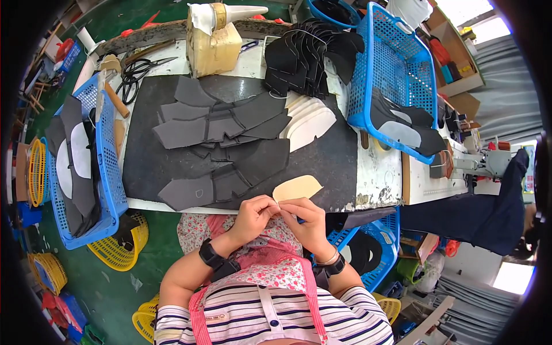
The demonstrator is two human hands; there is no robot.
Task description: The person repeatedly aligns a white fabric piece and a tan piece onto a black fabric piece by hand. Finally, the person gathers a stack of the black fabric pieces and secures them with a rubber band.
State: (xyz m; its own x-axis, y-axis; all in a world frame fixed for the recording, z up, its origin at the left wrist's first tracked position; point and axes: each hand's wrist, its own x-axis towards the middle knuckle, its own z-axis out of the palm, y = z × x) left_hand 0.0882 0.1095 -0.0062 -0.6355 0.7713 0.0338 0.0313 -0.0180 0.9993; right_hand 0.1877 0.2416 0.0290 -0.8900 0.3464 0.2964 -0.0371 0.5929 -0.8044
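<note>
At the near edge of the black work mat, my left hand and my right hand meet, fingertips nearly touching. Between them they pinch the lower corner of a cream cut piece with a rounded top, its far end pointing away from me. Exactly how the fingertips sit on it is too small to tell. To the left of the cream piece lies a dark grey cut shoe upper piece. Farther back, more grey upper pieces overlap in layers, with a fanned stack of white rounded pieces beside them.
A tied black bundle of cut pieces and a yellowish block stand at the back. Black scissors lie back left. Blue baskets with cut pieces flank the table, left and right. Another blue basket sits below right.
</note>
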